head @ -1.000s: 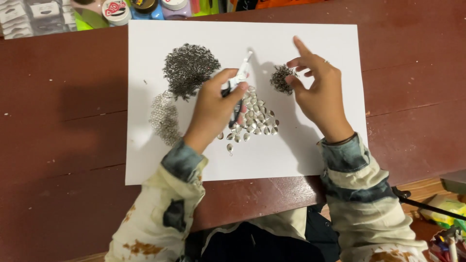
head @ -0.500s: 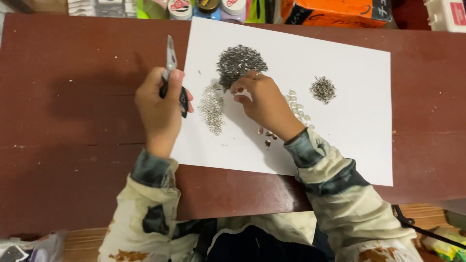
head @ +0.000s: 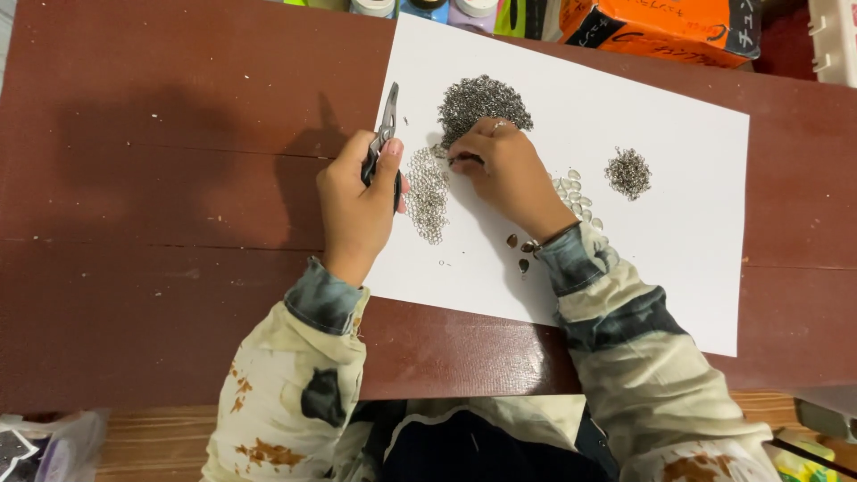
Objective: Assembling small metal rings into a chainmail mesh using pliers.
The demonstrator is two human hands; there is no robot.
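Pliers (head: 386,125) clenched in left hand (head: 357,210), tips at 12 o'clock, now off the ring piles at sheet's left edge. Right hand (head: 504,174) has crossed over, fingertips pinched at dark ring heap (head: 482,100); grasp itself hidden, can't tell. Pale rings (head: 428,196) btwn hands. White sheet (head: 678,232) on brown bench (head: 161,223). Small pile (head: 628,172) at 3 o'clock.

Left hand (head: 357,201) fisted (thumb up); right hand (head: 509,174) palm down, fingertips pinched, forearms converging.
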